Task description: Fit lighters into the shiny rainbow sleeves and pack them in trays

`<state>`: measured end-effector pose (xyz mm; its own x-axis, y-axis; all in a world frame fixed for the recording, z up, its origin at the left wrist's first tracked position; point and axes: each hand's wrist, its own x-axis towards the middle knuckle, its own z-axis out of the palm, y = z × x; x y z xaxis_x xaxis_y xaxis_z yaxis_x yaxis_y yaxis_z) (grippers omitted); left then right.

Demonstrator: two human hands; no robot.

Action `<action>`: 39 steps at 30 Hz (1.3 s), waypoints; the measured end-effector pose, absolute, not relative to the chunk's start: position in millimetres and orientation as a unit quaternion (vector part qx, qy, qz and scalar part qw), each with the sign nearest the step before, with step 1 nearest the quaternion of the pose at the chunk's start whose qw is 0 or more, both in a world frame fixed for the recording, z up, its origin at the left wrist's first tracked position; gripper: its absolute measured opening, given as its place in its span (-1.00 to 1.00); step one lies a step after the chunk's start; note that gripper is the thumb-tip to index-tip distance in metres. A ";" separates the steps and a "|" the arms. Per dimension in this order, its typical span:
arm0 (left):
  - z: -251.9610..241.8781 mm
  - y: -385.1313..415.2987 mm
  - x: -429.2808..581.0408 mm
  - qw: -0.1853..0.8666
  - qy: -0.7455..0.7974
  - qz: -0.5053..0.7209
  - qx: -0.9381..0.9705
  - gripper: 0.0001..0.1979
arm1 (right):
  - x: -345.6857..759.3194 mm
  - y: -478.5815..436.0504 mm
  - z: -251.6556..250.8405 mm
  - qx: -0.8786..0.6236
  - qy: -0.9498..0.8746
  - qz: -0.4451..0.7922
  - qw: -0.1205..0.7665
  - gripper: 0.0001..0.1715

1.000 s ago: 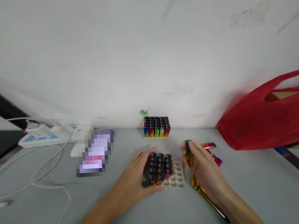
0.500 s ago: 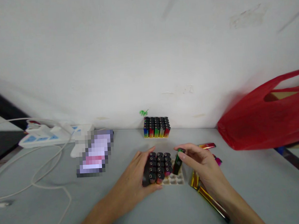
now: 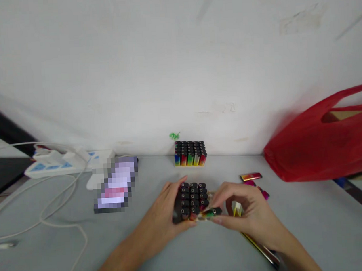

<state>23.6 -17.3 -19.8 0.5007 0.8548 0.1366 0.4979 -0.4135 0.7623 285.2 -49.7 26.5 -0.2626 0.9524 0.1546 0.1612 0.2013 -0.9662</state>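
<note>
Several black-topped lighters (image 3: 194, 198) stand upright in rows in a pale tray with holes (image 3: 210, 193). My left hand (image 3: 160, 211) is wrapped round the left side of this group, its thumb along the near edge. Between thumb and fingertips, my right hand (image 3: 248, 206) pinches a green lighter (image 3: 214, 211) with a black top. That lighter is tilted over the tray's near right part, its top toward the right; whether its base touches a hole I cannot tell. My right fingers hide part of the tray's right side.
A full block of lighters (image 3: 190, 157) stands by the wall. Loose lighters (image 3: 251, 176) and a gold strip-like piece (image 3: 261, 250) lie to the right. A red bag (image 3: 318, 144) sits at far right; a phone (image 3: 118, 183), power strip (image 3: 58, 168) and white cables lie left.
My right hand has moved nearer to me with the green lighter, which has tipped from nearly upright to a flatter slant. My left hand has stayed on the tray group.
</note>
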 end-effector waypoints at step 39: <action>-18.0 -17.1 24.5 0.331 0.428 0.257 0.801 -0.01 | 304.1 -33.2 -3.6 -0.762 -0.607 -0.053 0.221 -0.53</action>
